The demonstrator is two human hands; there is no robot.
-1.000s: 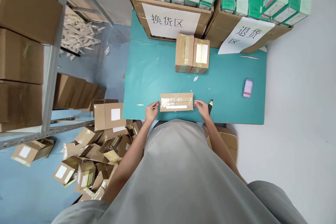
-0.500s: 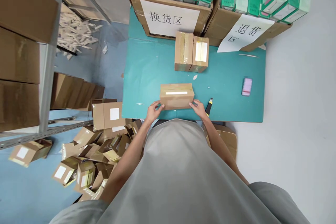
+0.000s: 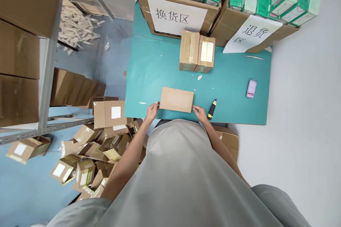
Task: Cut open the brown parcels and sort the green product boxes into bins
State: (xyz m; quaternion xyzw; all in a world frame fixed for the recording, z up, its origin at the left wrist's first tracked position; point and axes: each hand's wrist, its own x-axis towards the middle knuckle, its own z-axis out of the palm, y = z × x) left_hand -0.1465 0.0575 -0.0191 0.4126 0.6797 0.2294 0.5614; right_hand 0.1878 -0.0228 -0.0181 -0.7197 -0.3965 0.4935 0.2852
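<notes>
Box [image 3: 176,100] at the near edge of the green table [image 3: 145,72] now shows a plain side, and the white strip that faced up is gone from sight, so it seems to have been turned. Left hand [image 3: 152,111] and right hand [image 3: 200,114] touch its two ends, but I cannot tell if they pinch or just press. Two taped boxes [image 3: 189,51] sit farther back, and a yellow-black knife [image 3: 212,109] near the right hand could get bumped.
</notes>
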